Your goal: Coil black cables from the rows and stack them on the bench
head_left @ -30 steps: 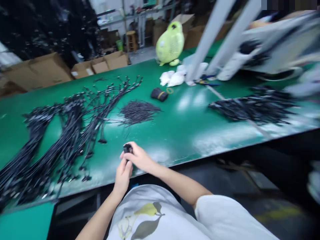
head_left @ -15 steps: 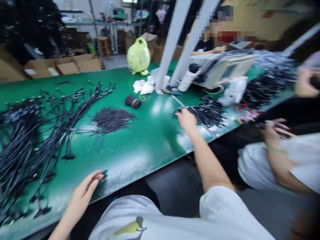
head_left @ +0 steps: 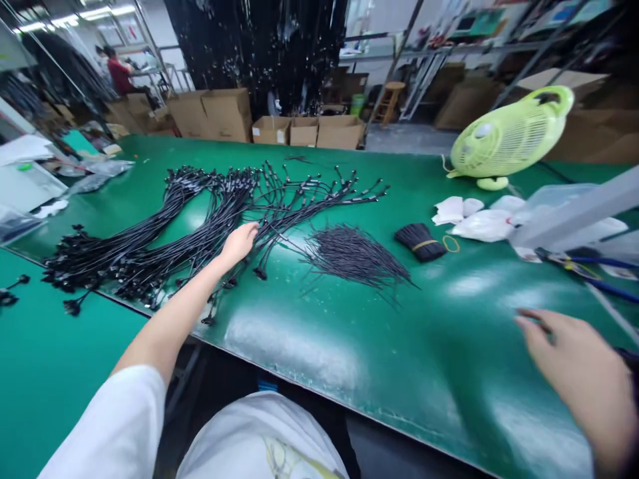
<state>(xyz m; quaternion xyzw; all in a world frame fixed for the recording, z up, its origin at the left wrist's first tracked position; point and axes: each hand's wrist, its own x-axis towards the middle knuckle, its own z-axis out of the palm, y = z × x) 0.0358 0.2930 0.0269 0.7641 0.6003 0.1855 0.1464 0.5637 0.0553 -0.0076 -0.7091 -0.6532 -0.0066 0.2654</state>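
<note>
My left hand (head_left: 239, 243) reaches over the spread bundles of black cables (head_left: 214, 229) on the green table. Its fingers are bent together on a cable at the right side of the bundles. My right hand (head_left: 574, 359) is above the table at the right, blurred, with thumb and fingers apart and nothing visible between them. Between the hands lies a loose heap of thin black ties (head_left: 352, 256). Beside it is a bundle of the same ties (head_left: 419, 241) held by a yellow band.
A yellow-green fan (head_left: 509, 136) stands at the table's far right. White wrapped rolls (head_left: 482, 223), a slanted grey post (head_left: 579, 209) and blue-handled pliers (head_left: 599, 263) are at the right. Cardboard boxes (head_left: 312, 132) line the far edge. A person in red (head_left: 120, 74) sits far back left.
The view has swung left. My left hand has moved from the table's front edge up to the cables. My right hand has come away from the black cable pile at the right.
</note>
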